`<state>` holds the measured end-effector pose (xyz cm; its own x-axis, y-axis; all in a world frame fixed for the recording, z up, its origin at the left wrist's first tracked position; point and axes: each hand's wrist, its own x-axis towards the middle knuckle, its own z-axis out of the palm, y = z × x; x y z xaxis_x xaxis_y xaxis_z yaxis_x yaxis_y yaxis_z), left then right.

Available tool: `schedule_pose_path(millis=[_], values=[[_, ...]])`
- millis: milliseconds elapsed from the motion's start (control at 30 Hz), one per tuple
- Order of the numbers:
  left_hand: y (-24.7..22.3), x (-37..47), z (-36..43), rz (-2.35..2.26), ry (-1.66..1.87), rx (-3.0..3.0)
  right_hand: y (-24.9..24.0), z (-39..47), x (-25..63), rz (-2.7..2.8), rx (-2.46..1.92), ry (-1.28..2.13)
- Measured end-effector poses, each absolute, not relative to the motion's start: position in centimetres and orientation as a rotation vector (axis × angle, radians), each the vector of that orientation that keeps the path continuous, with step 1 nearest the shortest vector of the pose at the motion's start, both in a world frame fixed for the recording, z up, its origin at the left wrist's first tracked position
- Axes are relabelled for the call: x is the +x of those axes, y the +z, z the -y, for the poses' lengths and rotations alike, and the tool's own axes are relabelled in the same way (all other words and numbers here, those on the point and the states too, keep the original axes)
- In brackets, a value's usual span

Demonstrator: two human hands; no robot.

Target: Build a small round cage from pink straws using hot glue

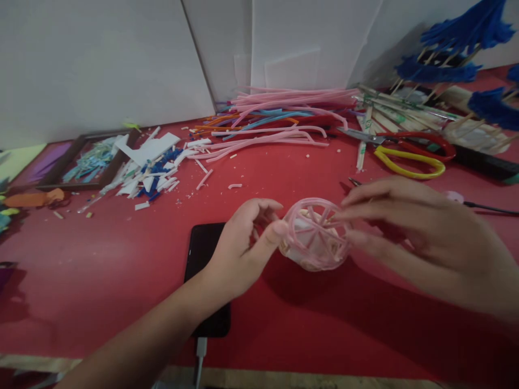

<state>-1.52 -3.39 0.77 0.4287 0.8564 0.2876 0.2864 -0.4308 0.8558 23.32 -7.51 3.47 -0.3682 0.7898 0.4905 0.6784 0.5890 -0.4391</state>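
A small round craft piece (318, 235) has a pink wheel-like top with spokes, made of pipe-cleaner-like strands, over a pale body with beige parts. My left hand (247, 246) grips its left rim, with the thumb in front and the fingers curled behind. At the right rim, my right hand (421, 237) has its thumb and fingertips against the piece; this hand is slightly blurred. A black phone (206, 251) lies partly beneath my left hand and forearm, with a white cable (200, 351) plugged into its lower end.
Behind the hands lie pink pipe cleaners (284, 100), scissors (405, 148) with red and yellow handles, and wooden sticks (397, 116). Blue-topped stick models (438, 67) stand at right. Paper scraps (154, 162) and a brown frame (57, 167) lie left on the red table (133, 281).
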Motion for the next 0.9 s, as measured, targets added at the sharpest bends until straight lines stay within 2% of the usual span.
schedule_pose_path(millis=[67, 167, 333, 567, 900], values=[[0.8, -1.4, 3.4, -0.964, 0.859, 1.701, 3.1, 7.0, 23.8, 2.018, -1.338, 0.329], [1.1, -1.2, 3.5, -0.931, 0.689, 1.438, 2.2, 6.6, 23.9, 1.858, -1.484, 0.695], [1.9, -0.8, 3.6, -1.011, 0.686, 1.217, 2.1, 6.8, 22.9, 1.506, -1.585, 1.109], [1.5, -0.9, 3.3, -0.912, 0.727, 1.013, 2.9, 7.3, 22.2, 1.445, -1.428, 1.030], [0.9, -1.0, 3.2, -0.857, 0.700, 0.907, 2.6, 7.0, 21.8, 1.332, -1.449, 1.172]])
